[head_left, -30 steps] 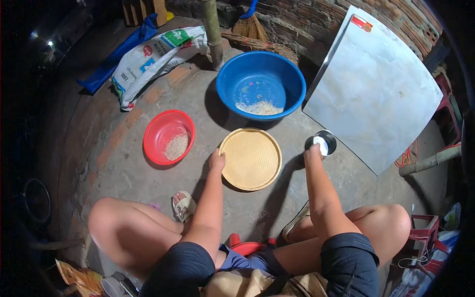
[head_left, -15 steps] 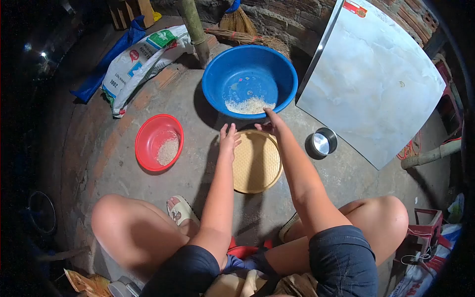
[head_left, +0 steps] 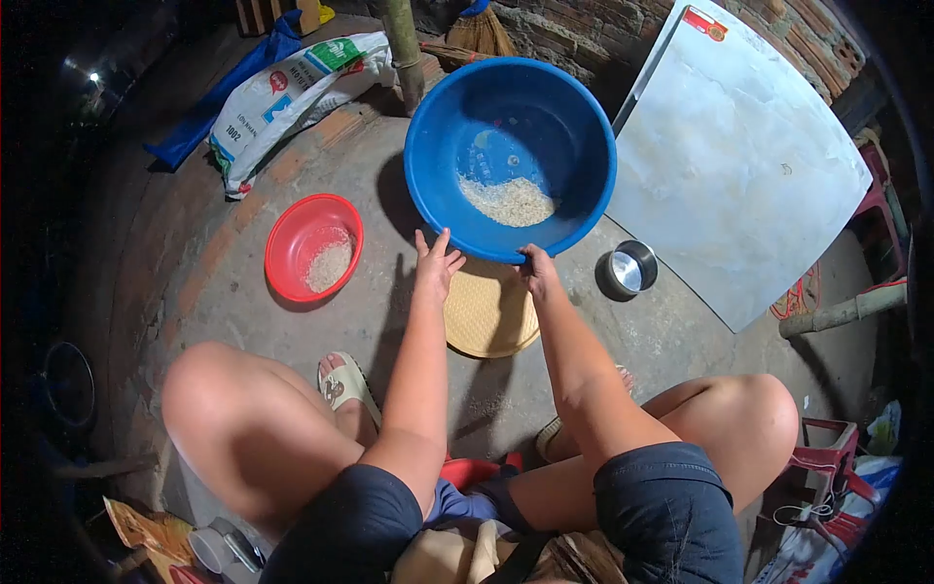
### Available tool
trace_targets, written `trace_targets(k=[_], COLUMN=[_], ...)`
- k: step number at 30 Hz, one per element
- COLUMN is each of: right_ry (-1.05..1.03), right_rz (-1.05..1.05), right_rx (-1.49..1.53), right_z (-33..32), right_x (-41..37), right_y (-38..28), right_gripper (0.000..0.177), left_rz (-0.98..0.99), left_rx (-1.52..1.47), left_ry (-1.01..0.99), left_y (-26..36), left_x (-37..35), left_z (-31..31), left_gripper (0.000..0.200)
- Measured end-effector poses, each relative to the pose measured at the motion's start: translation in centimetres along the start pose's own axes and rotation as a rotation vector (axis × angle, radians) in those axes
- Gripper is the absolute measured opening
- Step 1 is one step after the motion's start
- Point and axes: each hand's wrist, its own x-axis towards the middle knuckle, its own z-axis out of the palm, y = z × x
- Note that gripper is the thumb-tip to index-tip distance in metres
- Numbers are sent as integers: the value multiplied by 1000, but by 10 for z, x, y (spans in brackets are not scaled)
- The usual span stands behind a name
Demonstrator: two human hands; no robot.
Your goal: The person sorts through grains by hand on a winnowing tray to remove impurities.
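Observation:
A blue plastic basin (head_left: 433, 200) is straight ahead, its near rim overlapping a round woven tray (head_left: 491, 310). Pale grains that look like rice (head_left: 511, 201) lie heaped at the near side of its bottom. My right hand (head_left: 535, 273) grips the near rim, thumb on top and fingers tucked underneath. Beside it, my left hand (head_left: 438, 265) is open with fingers spread, fingertips right at the rim's near left. To the left stands a red basin (head_left: 280, 248) with more pale grains inside.
A metal pot (head_left: 630, 268) stands right of the tray. A large pale board (head_left: 739, 175) leans at the right. Printed sacks (head_left: 292, 107), a wooden post (head_left: 402, 54) and a broom (head_left: 482, 34) are at the back. A red stool (head_left: 822, 457) is at right.
The blue basin has come nearer and tilted, showing larger. My right hand has closed on its rim, and my left hand has moved up to the rim. The view has shifted slightly.

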Motion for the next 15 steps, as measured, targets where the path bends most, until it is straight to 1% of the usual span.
trace_targets(k=[2,3,4,5,6,7,9,10,11,12,14,15], right_ry=[-85,-11,-17,-48,-77,-96,-91,-83,-130,-123,-85,-250], right_rz=[129,66,65,85,107,154,133,109,116,120,174,279], right_rx=[-173,-100,-108,-155,-204,-191,-187,-175,-239,-251,-322,-382], right_z=[-11,-7,-22,-39,-55,-59,-60,-64,-68,-70,-74,-78], right_x=[-15,-31,-22,-13,-8,-21,-34,-38,-41,-42,-48,-61], right_y=[-14,-17,-13,-14,-15,-21,-24,-25,-30,-34,-41,-58], right_gripper=[10,9,9,9,9,8,9,9,10,10,9,11], left_rz=[0,35,70,77,96,88,54,80,67,53,23,20], left_rx=[-33,-57,-82,-51,33,94,259,324,325,325,276,253], left_ry=[-16,-18,-20,-11,47,67,113,117,137,159,125,138], left_y=[5,10,18,28,38,49,65,68,66,63,58,58], left_x=[-3,-1,-2,-1,3,5,0,-8,-10,-8,-4,-3], left_z=[-12,-18,-23,-27,-29,-31,-32,-33,-39,-47,-61,-64], left_gripper=[101,102,103,103,105,107,109,107,104,100,93,84])
